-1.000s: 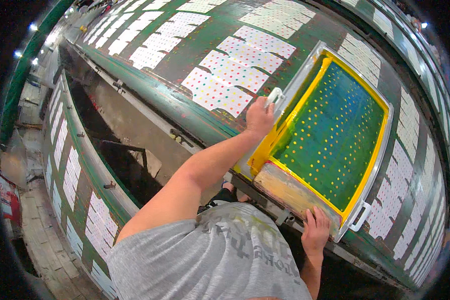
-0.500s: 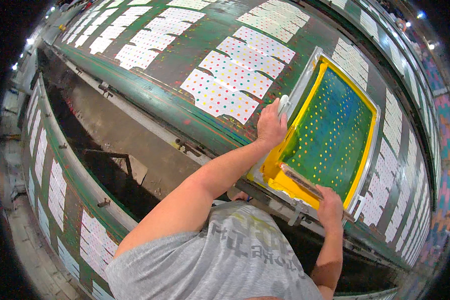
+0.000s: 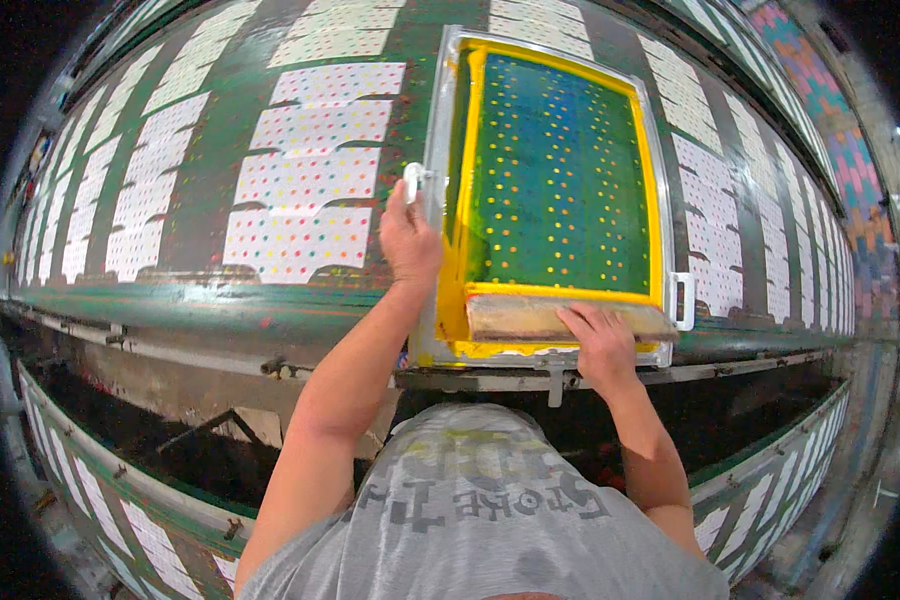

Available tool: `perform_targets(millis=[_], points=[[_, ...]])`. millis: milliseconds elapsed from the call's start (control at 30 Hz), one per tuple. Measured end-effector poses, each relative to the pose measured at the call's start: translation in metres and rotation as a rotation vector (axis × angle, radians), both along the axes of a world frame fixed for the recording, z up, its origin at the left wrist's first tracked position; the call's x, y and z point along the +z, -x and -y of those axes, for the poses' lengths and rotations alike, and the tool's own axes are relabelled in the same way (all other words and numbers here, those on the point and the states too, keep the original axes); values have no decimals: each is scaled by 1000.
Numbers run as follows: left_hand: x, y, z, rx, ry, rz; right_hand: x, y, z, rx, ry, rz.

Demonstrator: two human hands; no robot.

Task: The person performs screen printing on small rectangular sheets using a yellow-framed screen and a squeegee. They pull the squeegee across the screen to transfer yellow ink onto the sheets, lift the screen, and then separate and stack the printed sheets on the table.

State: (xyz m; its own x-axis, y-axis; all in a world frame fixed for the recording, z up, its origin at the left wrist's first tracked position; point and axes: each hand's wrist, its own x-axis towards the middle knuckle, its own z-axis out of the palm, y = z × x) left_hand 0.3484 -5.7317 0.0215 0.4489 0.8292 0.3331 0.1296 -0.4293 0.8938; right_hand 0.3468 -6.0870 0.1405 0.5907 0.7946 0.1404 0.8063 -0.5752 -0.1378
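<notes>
A screen-printing frame [image 3: 653, 130] with a metal rim lies on the long green table. Its mesh [image 3: 560, 180] is green and blue with rows of small dots, bordered by yellow ink. On the frame's left side is a white handle [image 3: 413, 182], and my left hand [image 3: 411, 245] is closed around it. My right hand [image 3: 606, 350] grips a wide wooden squeegee [image 3: 520, 319] from above, fingers over its top. The squeegee lies crosswise at the near end of the frame, over the yellow ink; its lower edge is hidden.
White sheets printed with coloured dots [image 3: 310, 190] lie in rows on the table, left and right of the frame. Another white handle [image 3: 681, 302] sticks out on the frame's right. A metal rail [image 3: 350, 365] runs along the near table edge. Another table with sheets [image 3: 150, 540] stands behind me.
My view has turned, so the frame now looks nearly straight. The squeegee has swung from slanted to level across the frame's near end. Both hands keep their holds.
</notes>
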Motion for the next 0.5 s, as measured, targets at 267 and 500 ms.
perform_targets(millis=[267, 500], points=[[13, 4, 4, -96, 185, 119, -10, -159, -59, 53, -84, 75], [17, 10, 5, -83, 214, 34, -10, -338, -139, 65, -54, 82]])
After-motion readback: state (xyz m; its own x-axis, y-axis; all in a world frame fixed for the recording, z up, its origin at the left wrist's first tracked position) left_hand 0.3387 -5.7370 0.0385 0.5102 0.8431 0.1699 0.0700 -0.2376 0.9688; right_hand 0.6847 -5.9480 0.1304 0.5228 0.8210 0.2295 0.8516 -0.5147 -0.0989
